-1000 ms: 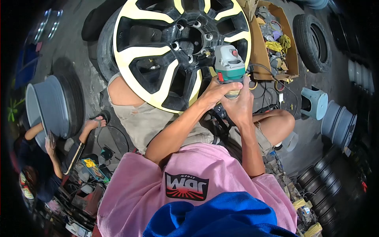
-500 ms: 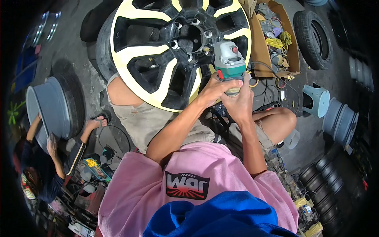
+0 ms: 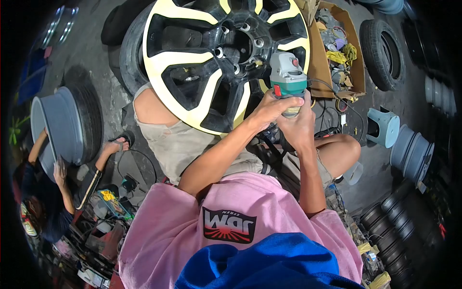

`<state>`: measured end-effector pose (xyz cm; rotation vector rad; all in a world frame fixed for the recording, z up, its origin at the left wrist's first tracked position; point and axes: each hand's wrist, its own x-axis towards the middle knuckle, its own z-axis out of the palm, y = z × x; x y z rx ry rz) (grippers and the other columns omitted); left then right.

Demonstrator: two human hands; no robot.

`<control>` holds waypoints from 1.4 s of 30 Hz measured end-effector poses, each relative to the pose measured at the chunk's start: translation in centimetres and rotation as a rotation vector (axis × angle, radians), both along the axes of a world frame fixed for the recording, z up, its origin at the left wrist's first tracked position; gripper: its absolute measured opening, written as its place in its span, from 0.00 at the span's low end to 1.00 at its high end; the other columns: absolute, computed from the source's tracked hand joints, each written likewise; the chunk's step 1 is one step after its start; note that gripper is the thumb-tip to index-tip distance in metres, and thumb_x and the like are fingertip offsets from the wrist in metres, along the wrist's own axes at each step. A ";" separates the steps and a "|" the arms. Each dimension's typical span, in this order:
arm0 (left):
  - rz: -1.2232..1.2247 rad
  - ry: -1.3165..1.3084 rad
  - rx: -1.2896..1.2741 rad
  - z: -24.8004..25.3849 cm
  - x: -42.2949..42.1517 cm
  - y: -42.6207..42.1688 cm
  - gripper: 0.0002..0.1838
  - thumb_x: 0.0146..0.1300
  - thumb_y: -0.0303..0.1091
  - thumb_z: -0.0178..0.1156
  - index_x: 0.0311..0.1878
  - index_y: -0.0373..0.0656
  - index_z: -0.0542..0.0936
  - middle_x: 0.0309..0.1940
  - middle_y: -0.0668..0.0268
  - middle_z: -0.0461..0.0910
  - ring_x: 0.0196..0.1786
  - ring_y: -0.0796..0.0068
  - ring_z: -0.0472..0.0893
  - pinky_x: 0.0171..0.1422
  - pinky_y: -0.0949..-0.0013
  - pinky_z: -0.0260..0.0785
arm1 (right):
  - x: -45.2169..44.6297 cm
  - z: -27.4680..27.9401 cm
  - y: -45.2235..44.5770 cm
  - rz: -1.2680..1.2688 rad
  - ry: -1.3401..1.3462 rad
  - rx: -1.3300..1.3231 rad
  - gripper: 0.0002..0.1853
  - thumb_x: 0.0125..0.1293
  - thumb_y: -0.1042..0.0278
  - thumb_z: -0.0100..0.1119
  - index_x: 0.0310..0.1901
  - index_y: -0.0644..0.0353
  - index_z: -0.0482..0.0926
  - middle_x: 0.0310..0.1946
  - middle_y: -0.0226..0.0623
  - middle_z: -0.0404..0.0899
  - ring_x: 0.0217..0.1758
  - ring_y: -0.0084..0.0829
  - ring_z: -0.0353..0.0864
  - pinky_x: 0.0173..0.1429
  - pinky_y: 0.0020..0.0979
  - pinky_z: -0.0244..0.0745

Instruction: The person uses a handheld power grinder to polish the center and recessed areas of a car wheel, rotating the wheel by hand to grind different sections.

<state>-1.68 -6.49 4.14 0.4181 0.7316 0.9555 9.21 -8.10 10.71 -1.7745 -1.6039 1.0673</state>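
Both my hands are wrapped around a green and grey angle grinder (image 3: 288,72), which has a red button on its grey head and a red switch on its side. My left hand (image 3: 270,110) closes on it from the left, its thumb across the body. From below and the right, my right hand (image 3: 298,126) grips the same tool. The grinder is over the lower right rim of a black and pale-yellow alloy wheel (image 3: 202,110), which rests tilted at my lap. The grinder's disc is hidden, so contact with the rim cannot be made out.
Beside the wheel stands a cardboard box (image 3: 358,72) of scraps, then a tire (image 3: 383,55). A light blue stool (image 3: 383,127) and grey rims (image 3: 410,153) are on the right. At left, another person's hand (image 3: 60,174) touches a large grey rim (image 3: 65,125). A cable (image 3: 353,113) trails nearby.
The wheel and the grinder with both my hands appear slightly farther right in view, partly from a small camera shift. My grip stays the same.
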 end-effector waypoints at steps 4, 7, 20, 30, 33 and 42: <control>0.032 -0.047 0.006 0.1 -0.6 0.0 0.22 0.64 0.34 0.73 0.59 0.40 0.82 0.52 0.66 0.85 0.54 0.76 0.83 0.63 0.67 0.75 | -0.4 0.2 0.4 0.038 -0.085 0.039 0.40 0.54 0.71 0.77 0.67 0.67 0.66 0.45 0.58 0.87 0.50 0.55 0.89 0.52 0.45 0.83; 0.070 -0.089 -0.010 0.2 -1.0 0.0 0.22 0.63 0.31 0.72 0.60 0.40 0.82 0.50 0.67 0.86 0.52 0.75 0.84 0.62 0.66 0.78 | -0.7 0.2 0.6 0.065 -0.132 0.060 0.40 0.54 0.71 0.77 0.67 0.66 0.65 0.45 0.56 0.87 0.50 0.53 0.90 0.51 0.44 0.84; -0.022 0.001 -0.045 0.8 -0.7 0.2 0.22 0.63 0.36 0.73 0.59 0.40 0.82 0.51 0.65 0.85 0.52 0.74 0.84 0.62 0.65 0.76 | -0.2 0.0 0.2 0.020 0.016 -0.014 0.37 0.56 0.71 0.75 0.66 0.65 0.67 0.46 0.53 0.88 0.50 0.48 0.91 0.52 0.39 0.83; 0.029 -0.096 -0.035 0.4 -1.2 0.0 0.22 0.63 0.32 0.72 0.59 0.41 0.82 0.49 0.67 0.86 0.50 0.76 0.84 0.60 0.67 0.77 | -1.0 0.4 0.0 0.023 -0.120 0.054 0.38 0.56 0.70 0.76 0.67 0.66 0.67 0.48 0.56 0.87 0.52 0.51 0.90 0.53 0.42 0.83; 0.017 -0.076 0.024 -0.1 -0.7 -0.4 0.23 0.64 0.35 0.72 0.61 0.41 0.81 0.53 0.66 0.84 0.54 0.75 0.83 0.62 0.67 0.76 | -1.0 0.9 0.0 0.040 -0.134 0.020 0.39 0.56 0.70 0.76 0.68 0.67 0.66 0.48 0.56 0.87 0.53 0.52 0.90 0.54 0.42 0.83; 0.031 -0.078 0.013 0.1 -0.6 -0.1 0.21 0.64 0.34 0.72 0.58 0.41 0.82 0.50 0.67 0.85 0.53 0.76 0.84 0.62 0.66 0.77 | -0.7 0.8 0.3 0.036 -0.102 0.019 0.39 0.54 0.72 0.77 0.66 0.68 0.67 0.47 0.58 0.85 0.53 0.57 0.87 0.53 0.45 0.81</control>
